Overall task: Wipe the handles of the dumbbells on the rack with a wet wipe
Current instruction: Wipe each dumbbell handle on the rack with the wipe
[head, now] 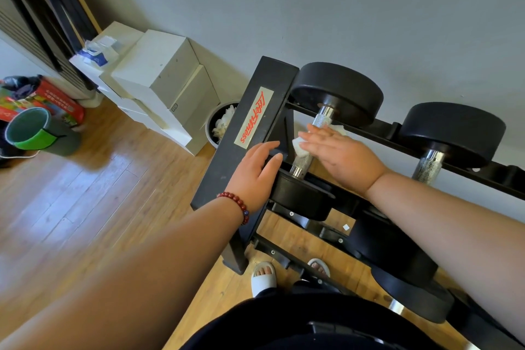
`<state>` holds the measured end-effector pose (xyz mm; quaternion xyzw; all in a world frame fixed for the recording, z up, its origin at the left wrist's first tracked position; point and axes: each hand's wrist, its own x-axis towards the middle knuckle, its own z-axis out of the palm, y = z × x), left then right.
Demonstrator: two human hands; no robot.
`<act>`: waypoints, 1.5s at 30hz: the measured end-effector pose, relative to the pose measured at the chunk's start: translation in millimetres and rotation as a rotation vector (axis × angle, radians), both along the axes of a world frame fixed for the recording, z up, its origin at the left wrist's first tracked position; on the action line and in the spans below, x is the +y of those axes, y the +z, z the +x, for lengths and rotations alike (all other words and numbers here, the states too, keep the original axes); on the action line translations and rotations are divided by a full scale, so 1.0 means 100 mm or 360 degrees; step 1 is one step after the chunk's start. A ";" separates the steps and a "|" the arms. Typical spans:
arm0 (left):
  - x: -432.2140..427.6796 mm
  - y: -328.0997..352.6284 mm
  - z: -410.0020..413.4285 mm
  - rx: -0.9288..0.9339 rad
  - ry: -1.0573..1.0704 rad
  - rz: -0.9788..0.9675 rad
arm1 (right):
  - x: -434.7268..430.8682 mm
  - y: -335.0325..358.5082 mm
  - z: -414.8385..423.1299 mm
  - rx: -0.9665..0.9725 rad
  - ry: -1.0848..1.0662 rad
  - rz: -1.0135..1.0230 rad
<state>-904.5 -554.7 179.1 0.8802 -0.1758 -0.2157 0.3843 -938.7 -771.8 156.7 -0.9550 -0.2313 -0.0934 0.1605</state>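
So, the rack (250, 133) is the black one against the grey wall, with a red-lettered label (254, 119) on its end post. The dumbbell (338, 91) at the left end of the rack's top tier is the one being worked on. The right hand (341, 156) lies flat across its knurled handle (302, 163), and the wet wipe (301, 148) is squashed between hand and metal, with white corners poking out past the fingers. The grip there is spread, fingers straight and close together, pressing rather than wrapping.

The left hand (255, 170) rests at the rack's end post, right by the near head of that same dumbbell. Its grip is loose, fingers relaxed and laid over the edge, holding nothing. There's a red bead bracelet (235, 202) on that wrist.

A second dumbbell (451, 133) sits further right along the rack's top tier. Just left of the rack by the wall there's a round bin (211, 119) with crumpled white stuff in it. Further left are stacked white boxes (159, 79) with a wipe pack (96, 54) on top. The rack stands on a wooden floor (99, 193), with white slippers (262, 275) at its foot.
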 end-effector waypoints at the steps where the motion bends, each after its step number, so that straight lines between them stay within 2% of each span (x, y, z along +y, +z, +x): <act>1: 0.02 -0.01 0.00 -0.0026 -0.0044 0.0014 | 0.03 -0.02 -0.04 0.0022 0.0081 -0.0021; 4: 0.10 -0.04 0.01 -0.0044 -0.0170 0.0059 | 0.01 0.00 -0.07 0.0066 0.0358 -0.0163; 9: 0.10 -0.04 0.00 -0.0085 -0.0179 0.0073 | -0.11 0.11 0.08 -0.0017 0.0212 -0.0228; 14: 0.10 -0.05 0.01 -0.0097 -0.0174 0.0075 | -0.06 0.07 -0.03 0.0138 0.0552 -0.0248; 19: 0.10 -0.07 0.01 -0.0106 -0.0179 0.0057 | -0.12 0.16 0.07 0.0044 0.0172 -0.0208; 23: 0.10 -0.07 0.00 -0.0122 -0.0178 0.0067 | 0.01 0.06 -0.08 0.0036 0.0391 -0.0192; 25: 0.10 -0.07 0.00 -0.0126 -0.0181 0.0066 | 0.00 0.07 -0.06 0.0092 0.0364 -0.0154; 30: 0.09 -0.04 -0.01 -0.0133 -0.0167 0.0053 | 0.16 0.02 -0.15 0.0159 0.0039 0.0315; 34: 0.08 -0.03 -0.01 -0.0117 -0.0178 0.0051 | 0.21 0.04 -0.16 -0.0002 -0.0200 0.0264; 37: 0.09 -0.05 -0.01 -0.0109 -0.0174 0.0040 | 0.28 0.17 -0.17 -0.0085 -0.0612 0.0297; 40: 0.10 -0.07 -0.01 -0.0134 -0.0178 0.0026 | 0.37 0.21 -0.20 0.0266 -0.1050 0.0499; 42: 0.10 -0.07 -0.01 -0.0137 -0.0173 0.0016 | 0.41 0.21 -0.21 0.0554 -0.1292 0.0797; 45: 0.09 -0.08 -0.01 -0.0131 -0.0170 0.0011 | 0.48 0.19 -0.16 0.0904 -0.1462 0.1192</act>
